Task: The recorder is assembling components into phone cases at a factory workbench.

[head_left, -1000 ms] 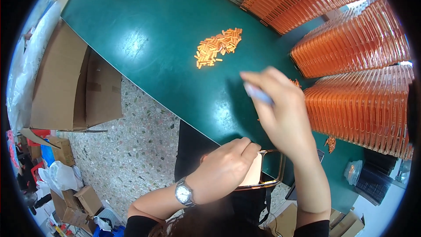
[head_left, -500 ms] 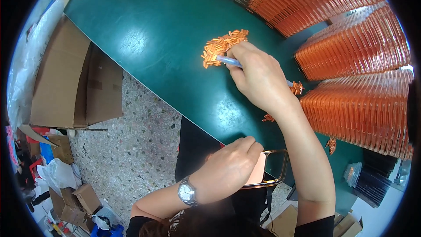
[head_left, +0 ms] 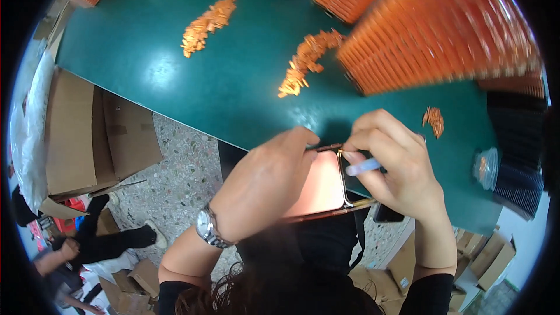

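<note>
A phone case with a shiny copper back and gold-trimmed frame lies tilted near the table's front edge. My left hand, with a watch on its wrist, grips the case's left side with closed fingers. On the other side, my right hand has thumb and forefinger pinched at the frame's upper edge, beside the case's large opening. A pale blue pen-like stick is tucked in that hand, its blunt end pointing left. Whether a small piece sits between the fingertips is hidden.
Piles of small copper-orange pieces lie on the green table: one ahead, one far left, one right. Rows of orange cases stand behind. A clear tub sits right. Cardboard boxes and another person's legs are at left.
My right hand has come back from the pile to the case's upper edge, stick still in it. My left hand keeps its hold on the case. The view has shifted, revealing another pile.
</note>
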### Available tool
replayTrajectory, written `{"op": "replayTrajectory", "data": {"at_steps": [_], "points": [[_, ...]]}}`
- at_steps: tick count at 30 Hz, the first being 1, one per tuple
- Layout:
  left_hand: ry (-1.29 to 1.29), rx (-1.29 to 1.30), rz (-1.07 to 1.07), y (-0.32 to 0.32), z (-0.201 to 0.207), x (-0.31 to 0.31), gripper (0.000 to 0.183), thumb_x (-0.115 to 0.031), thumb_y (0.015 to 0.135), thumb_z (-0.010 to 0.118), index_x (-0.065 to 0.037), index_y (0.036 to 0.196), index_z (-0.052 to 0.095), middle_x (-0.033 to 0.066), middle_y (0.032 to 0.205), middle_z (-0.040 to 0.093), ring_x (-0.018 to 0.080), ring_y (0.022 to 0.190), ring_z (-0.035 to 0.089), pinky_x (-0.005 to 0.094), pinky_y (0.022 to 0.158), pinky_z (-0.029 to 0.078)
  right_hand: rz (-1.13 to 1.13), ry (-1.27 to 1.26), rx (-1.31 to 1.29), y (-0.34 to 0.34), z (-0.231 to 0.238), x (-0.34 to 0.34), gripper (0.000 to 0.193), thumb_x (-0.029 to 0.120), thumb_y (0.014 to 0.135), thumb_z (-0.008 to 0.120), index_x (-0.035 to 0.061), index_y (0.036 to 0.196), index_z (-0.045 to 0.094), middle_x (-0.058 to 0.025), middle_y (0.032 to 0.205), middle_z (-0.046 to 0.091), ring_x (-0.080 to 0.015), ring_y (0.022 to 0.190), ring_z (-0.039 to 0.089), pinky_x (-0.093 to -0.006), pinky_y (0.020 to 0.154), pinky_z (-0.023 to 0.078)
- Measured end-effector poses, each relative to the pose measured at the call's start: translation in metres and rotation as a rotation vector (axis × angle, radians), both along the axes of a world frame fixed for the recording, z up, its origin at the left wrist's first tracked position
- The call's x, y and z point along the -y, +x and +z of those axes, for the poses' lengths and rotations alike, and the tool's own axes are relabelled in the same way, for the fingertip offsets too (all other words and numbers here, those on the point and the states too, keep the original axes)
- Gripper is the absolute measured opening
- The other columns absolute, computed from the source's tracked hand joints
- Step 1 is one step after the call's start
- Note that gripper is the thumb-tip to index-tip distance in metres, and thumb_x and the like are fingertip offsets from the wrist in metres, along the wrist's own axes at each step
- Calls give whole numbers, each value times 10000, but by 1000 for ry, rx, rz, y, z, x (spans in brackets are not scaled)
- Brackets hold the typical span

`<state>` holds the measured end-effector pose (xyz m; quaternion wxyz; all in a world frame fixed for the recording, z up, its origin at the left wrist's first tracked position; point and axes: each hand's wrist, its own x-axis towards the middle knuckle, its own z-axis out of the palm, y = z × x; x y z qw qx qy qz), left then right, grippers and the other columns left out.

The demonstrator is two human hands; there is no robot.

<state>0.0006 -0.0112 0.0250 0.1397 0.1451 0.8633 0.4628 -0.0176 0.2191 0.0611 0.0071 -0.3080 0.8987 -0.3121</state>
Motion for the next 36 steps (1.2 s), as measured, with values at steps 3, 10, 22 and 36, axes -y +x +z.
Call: {"op": "replayTrajectory", "data": {"at_steps": [3,10,22,36], "points": [[12,-13,-36,-1,-5,-17,82,-54,1000,653,16,1040,670,196,938,749,377,880,736,408,774,575,21,4,-97,7,-20,-10,203,57,801,806,30,918,642,-97,950,606,-284,848,651,-382,662,545],[12,-3,-52,1,-6,-36,119,-84,996,654,27,991,611,242,910,690,460,863,681,517,753,543,60,133,-335,14,-44,-17,172,89,725,721,68,821,580,-54,843,506,-198,768,596,-320,560,539],[-214,-173,-150,-2,-4,-41,183,-150,1002,672,-20,945,558,166,812,638,383,754,687,483,651,555,19,164,-193,13,-41,-17,142,108,839,735,50,864,608,-58,854,523,-218,779,611,-325,573,544],[-237,-270,-83,4,-12,-46,123,-94,967,717,-23,958,617,158,843,681,379,715,681,448,632,541,-95,343,-301,30,-37,-17,128,177,858,755,62,905,725,-5,890,575,-168,871,606,-290,635,542]]}}
